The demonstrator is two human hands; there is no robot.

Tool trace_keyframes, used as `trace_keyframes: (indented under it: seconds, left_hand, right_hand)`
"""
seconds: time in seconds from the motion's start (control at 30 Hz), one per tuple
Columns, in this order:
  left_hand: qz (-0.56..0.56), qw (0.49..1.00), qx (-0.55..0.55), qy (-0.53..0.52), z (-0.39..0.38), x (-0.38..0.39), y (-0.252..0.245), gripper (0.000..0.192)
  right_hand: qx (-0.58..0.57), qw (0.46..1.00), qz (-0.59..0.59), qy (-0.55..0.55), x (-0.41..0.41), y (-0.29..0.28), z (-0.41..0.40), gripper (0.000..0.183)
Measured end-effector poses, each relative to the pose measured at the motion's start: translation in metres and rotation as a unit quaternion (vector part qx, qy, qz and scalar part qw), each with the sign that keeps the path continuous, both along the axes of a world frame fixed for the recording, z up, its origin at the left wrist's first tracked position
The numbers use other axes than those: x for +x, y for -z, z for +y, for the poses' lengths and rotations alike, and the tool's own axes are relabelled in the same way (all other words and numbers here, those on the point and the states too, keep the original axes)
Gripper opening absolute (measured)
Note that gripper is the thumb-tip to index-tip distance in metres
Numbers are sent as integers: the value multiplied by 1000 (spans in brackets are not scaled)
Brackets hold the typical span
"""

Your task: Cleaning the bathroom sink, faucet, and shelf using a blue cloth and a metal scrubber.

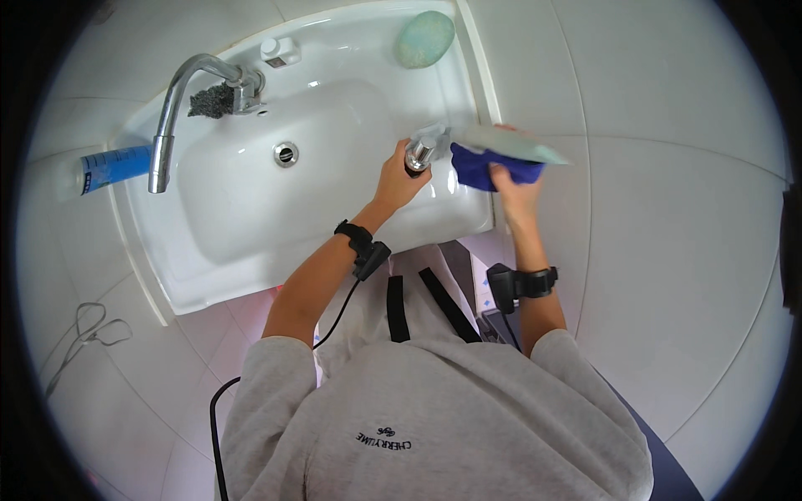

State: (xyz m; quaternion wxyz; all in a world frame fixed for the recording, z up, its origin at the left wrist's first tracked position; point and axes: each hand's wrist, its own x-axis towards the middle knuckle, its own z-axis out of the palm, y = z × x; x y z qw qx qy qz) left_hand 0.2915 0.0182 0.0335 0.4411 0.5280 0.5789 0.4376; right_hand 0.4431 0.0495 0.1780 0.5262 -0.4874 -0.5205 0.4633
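Note:
My left hand grips a small bottle or dispenser with a shiny silver top, over the right part of the white sink. Something clear, perhaps plastic or glass, shows just behind it. To the right, my right hand holds a dark blue cloth or packet. Against its far side lies a pale, flat, blurred item with a bit of red at its top edge; what it is I cannot tell. Both wrists wear black straps with small devices.
A chrome faucet arches over the sink's left side, by a dark mesh scrubber. A small white bottle stands on the back ledge, a pale green oval object in the back right corner. A blue-labelled bottle is at left.

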Motion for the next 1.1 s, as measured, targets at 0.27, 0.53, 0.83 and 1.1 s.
trace_keyframes:
  seconds: [0.27, 0.53, 0.83, 1.1]
  left_hand:
    - [-182, 953, -125, -207, 15, -32, -13, 31]
    - [-143, 961, -101, -214, 44, -74, -32, 33]
    - [-221, 966, -132, -22, 36, -58, -53, 37]
    - [-52, 989, -82, 110, 32, -20, -56, 38]
  right_hand:
    - [-157, 984, -72, -36, -10, 40, 76, 33]
    - [-310, 818, -435, -213, -20, 100, 75, 54]
    - [-328, 912, -15, -245, -19, 1, 43, 34]
    - [-393, 898, 0, -197, 3, 32, 26, 32]
